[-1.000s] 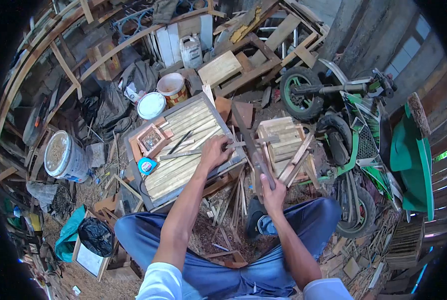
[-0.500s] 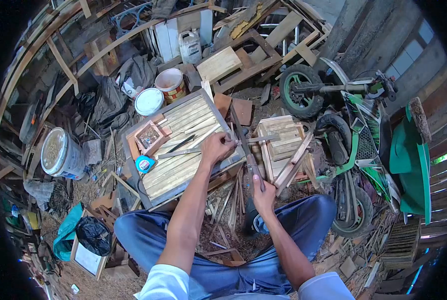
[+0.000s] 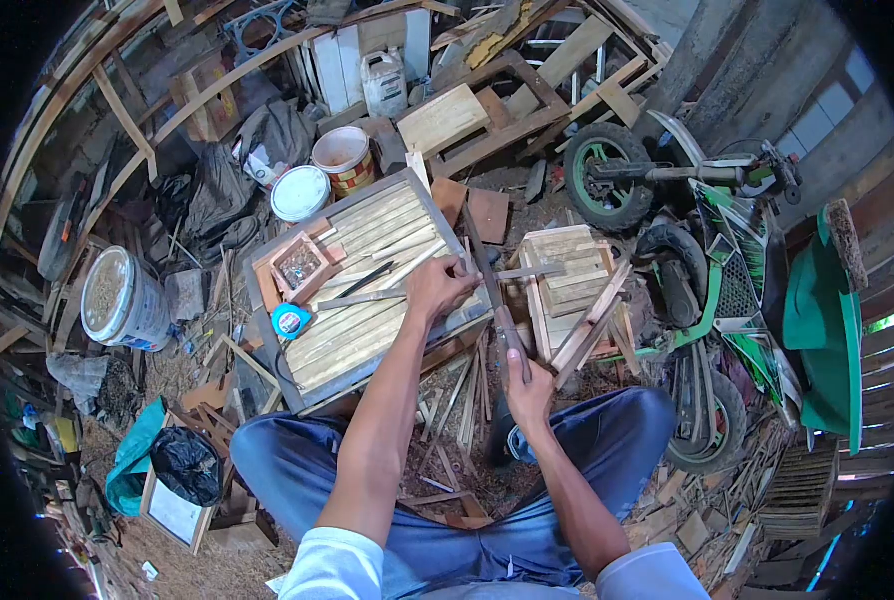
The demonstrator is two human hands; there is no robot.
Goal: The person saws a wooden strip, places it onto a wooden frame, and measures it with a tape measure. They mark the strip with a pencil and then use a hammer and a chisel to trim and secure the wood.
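My left hand (image 3: 437,290) is closed at the right edge of the slatted wooden board (image 3: 377,225), its fingertips pinching something too small to make out. My right hand (image 3: 529,388) is wrapped round the handle end of a long dark tool (image 3: 487,270), which slants up and away beside my left hand. A flat metal strip (image 3: 530,272) sticks out to the right of the tool. On the board lie a metal ruler (image 3: 365,298), a black pencil-like tool (image 3: 365,280), a blue tape measure (image 3: 289,321) and a small wooden box of nails or screws (image 3: 300,268).
Right of the board is a small wooden frame (image 3: 567,240) with loose strips on it. A green motorbike (image 3: 712,290) lies beyond. Buckets (image 3: 300,194) stand behind the board, another bucket (image 3: 125,300) at left. Wood scraps (image 3: 462,400) lie between my knees.
Both hands stay almost where they were. The long dark tool has shifted slightly against my left fingers, and the whole view has moved a little.
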